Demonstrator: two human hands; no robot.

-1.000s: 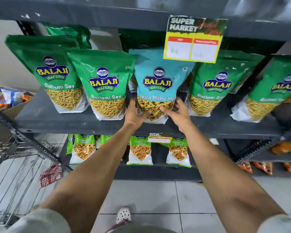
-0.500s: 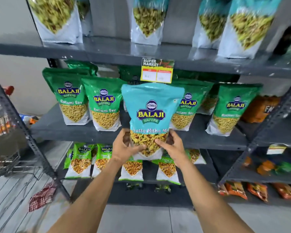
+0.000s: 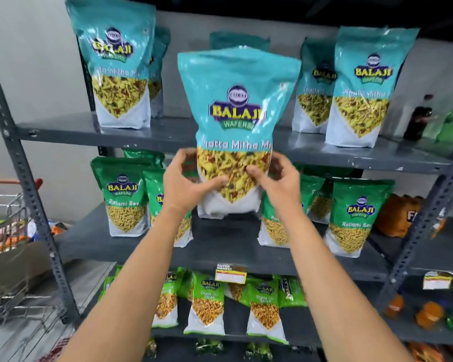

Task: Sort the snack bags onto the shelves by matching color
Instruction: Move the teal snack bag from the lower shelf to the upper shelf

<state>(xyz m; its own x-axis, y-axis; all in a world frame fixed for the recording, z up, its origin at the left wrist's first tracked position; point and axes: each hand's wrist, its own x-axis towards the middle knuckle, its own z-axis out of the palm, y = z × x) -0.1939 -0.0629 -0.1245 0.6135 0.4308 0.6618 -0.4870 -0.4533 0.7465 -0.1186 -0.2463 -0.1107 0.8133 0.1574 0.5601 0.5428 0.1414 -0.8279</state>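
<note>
I hold a teal Balaji snack bag [image 3: 236, 100] upright in front of the rack, its base level with the upper shelf's edge. My left hand [image 3: 186, 184] grips its lower left side and my right hand [image 3: 277, 178] grips its lower right side. The upper shelf [image 3: 168, 134] carries matching teal bags at the left [image 3: 118, 69] and at the right [image 3: 364, 84]. The middle shelf [image 3: 220, 249] holds dark green bags [image 3: 124, 194]. The lower shelf carries smaller light green bags [image 3: 208, 307].
A grey rack upright [image 3: 24, 165] stands at the left, with a wire shopping cart [image 3: 8, 231] beyond it. A second rack at the right holds bottles [image 3: 416, 118] and orange packs [image 3: 400, 215]. A yellow price tag [image 3: 230, 275] hangs on the middle shelf's edge.
Both hands have lifted the teal bag off the middle shelf of green bags and raised it to the upper shelf's height. My view has tilted upward.
</note>
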